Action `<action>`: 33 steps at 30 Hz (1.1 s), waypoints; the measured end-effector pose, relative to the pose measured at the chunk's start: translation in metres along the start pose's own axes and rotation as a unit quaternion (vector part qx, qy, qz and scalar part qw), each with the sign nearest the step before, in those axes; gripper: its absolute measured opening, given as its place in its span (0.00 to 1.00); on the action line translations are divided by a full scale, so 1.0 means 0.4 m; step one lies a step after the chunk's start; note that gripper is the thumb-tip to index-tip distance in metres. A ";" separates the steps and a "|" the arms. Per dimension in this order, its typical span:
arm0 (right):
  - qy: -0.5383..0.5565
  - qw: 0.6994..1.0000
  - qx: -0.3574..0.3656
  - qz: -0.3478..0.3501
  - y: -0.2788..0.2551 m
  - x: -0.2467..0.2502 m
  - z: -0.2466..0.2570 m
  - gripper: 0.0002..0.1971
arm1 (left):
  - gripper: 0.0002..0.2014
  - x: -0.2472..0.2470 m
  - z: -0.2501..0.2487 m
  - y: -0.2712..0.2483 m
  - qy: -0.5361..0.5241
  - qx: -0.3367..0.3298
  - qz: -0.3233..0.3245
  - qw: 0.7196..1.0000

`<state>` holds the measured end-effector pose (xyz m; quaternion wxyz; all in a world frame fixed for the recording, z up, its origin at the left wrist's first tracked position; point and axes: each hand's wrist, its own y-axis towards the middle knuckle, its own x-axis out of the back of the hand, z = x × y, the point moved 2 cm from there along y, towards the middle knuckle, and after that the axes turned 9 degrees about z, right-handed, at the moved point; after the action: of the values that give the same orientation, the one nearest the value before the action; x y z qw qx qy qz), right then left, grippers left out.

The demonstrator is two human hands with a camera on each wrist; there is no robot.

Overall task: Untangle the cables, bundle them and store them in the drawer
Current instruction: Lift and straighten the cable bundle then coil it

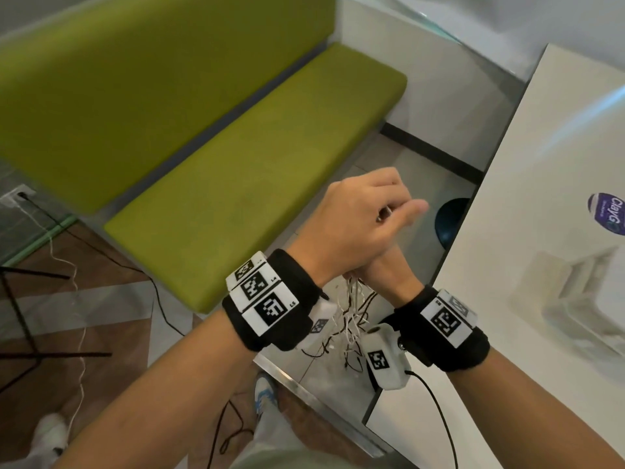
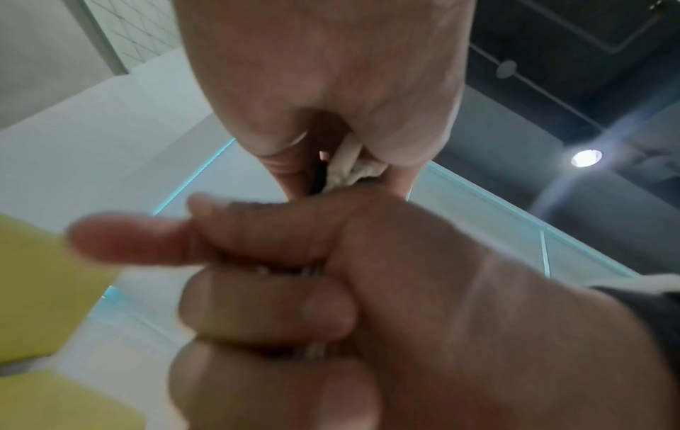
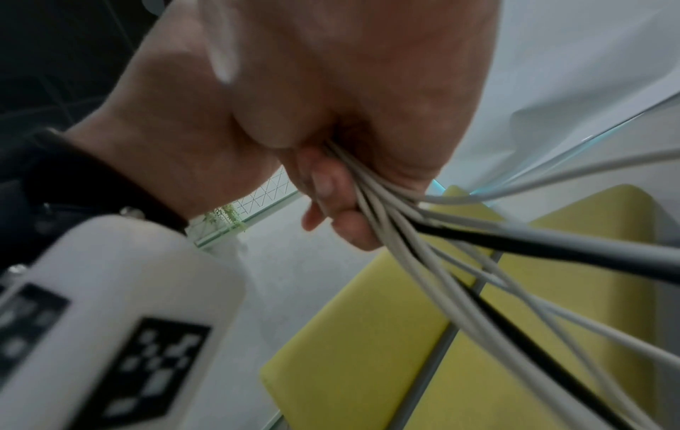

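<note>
- Hanging from the two hands, the cables form a loose bunch of thin white and black strands, held in the air beside the table edge and above the floor.
- White strands outnumber the black ones; below the hands they spread, loop and cross one another, so the bunch looks tangled.
- From the right wrist view, the strands come out of the fist packed side by side, then fan apart: smooth, round, pale grey-white cords with a few glossy black ones among them.
- The left hand sits on top, its fingers curled in a fist, with bits of cord showing between them; its forefinger sticks out straighter.
- The right hand lies just under the left, mostly hidden in the head view; its fingers are clenched round the gathered strands.
- Both hands touch each other, one stacked on the other.
- No drawer can be made out with certainty in these views.
- The table is white, smooth and flat, with a purple oval logo on it and a blurred white shape near its edge.
- Each wrist wears a black fabric band with white blocks bearing black square patterns.
- A green bench with soft, matt padding stands behind the hands.
</note>
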<state>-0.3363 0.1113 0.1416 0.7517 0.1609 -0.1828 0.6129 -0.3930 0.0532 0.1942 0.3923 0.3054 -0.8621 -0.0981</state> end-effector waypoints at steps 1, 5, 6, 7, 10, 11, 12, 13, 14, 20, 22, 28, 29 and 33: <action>-0.025 1.000 0.006 -0.015 0.003 0.002 0.016 0.09 | 0.15 0.002 0.003 -0.001 0.008 0.001 -0.002 1.000; -0.085 0.993 0.056 -0.067 0.002 0.007 0.048 0.06 | 0.14 0.005 -0.003 0.001 0.034 -0.019 0.029 0.999; -0.057 0.996 0.049 -0.056 0.003 0.010 0.052 0.03 | 0.15 0.004 -0.006 0.004 0.057 -0.019 0.037 0.998; -0.042 0.997 0.036 -0.050 0.006 0.013 0.050 0.09 | 0.15 0.005 -0.008 0.006 0.079 -0.016 0.041 0.996; -0.058 0.995 0.040 -0.069 0.022 0.019 0.038 0.07 | 0.15 0.010 -0.004 0.009 0.116 0.003 0.041 0.992; -0.072 0.993 0.046 -0.075 0.027 0.019 0.039 0.03 | 0.15 0.010 -0.002 0.007 0.128 0.009 0.045 0.991; -0.084 0.991 0.054 -0.087 0.032 0.019 0.032 0.05 | 0.15 0.010 -0.002 0.004 0.147 0.017 0.054 0.987; -0.083 0.991 0.058 -0.090 0.033 0.018 0.029 0.07 | 0.15 0.011 0.000 0.004 0.169 0.025 0.068 0.983; -0.084 0.990 0.065 -0.093 0.033 0.020 0.027 0.08 | 0.16 0.012 0.003 0.005 0.182 0.030 0.088 0.979; 0.117 0.987 0.030 -0.110 0.043 0.033 0.025 0.08 | 0.18 0.062 0.017 0.030 -0.123 0.014 0.174 0.977; 0.251 0.961 -0.015 -0.117 0.047 0.052 0.020 0.10 | 0.19 0.066 0.052 0.023 -0.213 0.055 0.107 0.970; 0.352 0.926 -0.023 -0.134 0.030 0.075 0.005 0.22 | 0.14 -0.061 0.173 -0.051 -0.225 0.198 0.236 0.924; 0.367 0.920 -0.026 -0.136 0.028 0.075 0.005 0.22 | 0.15 -0.086 0.174 -0.062 -0.238 0.194 0.270 0.913; 0.404 0.904 -0.039 -0.130 0.001 0.076 -0.002 0.21 | 0.13 -0.146 0.155 -0.082 -0.286 0.175 0.208 0.919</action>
<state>-0.3313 0.1378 0.1551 0.8397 -0.1081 0.1355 0.5147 -0.3943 0.0580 0.1029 0.0812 0.1416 -0.9851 0.0547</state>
